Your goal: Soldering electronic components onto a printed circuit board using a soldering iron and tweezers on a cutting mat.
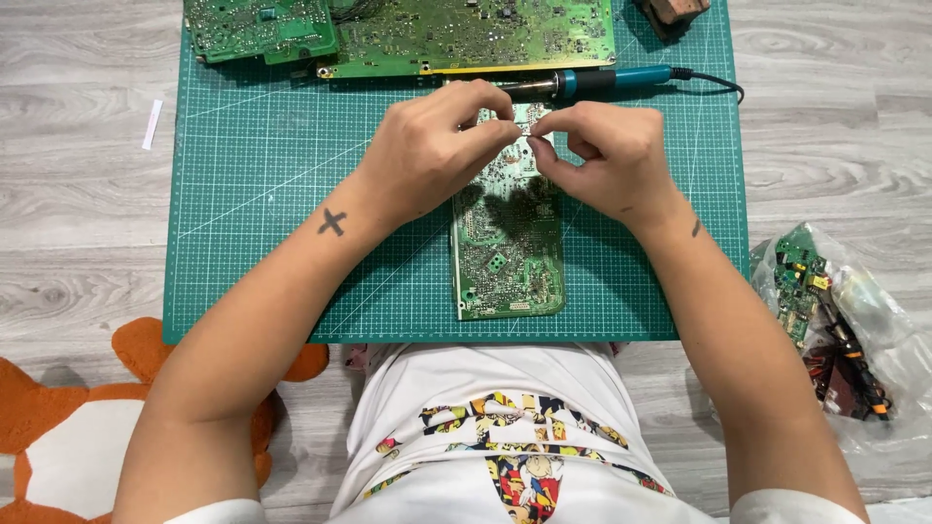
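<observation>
Two hands meet at upper centre of the frame, above a green circuit board [507, 247] lying on the green cutting mat [252, 194]. The left hand [432, 146] and right hand [607, 155] each have fingertips pinched together on a small part too small to identify. A blue-handled soldering iron [597, 82] lies just beyond them, near two larger boards [466, 34] at top.

Soldering iron [592, 82] just beyond hands
</observation>
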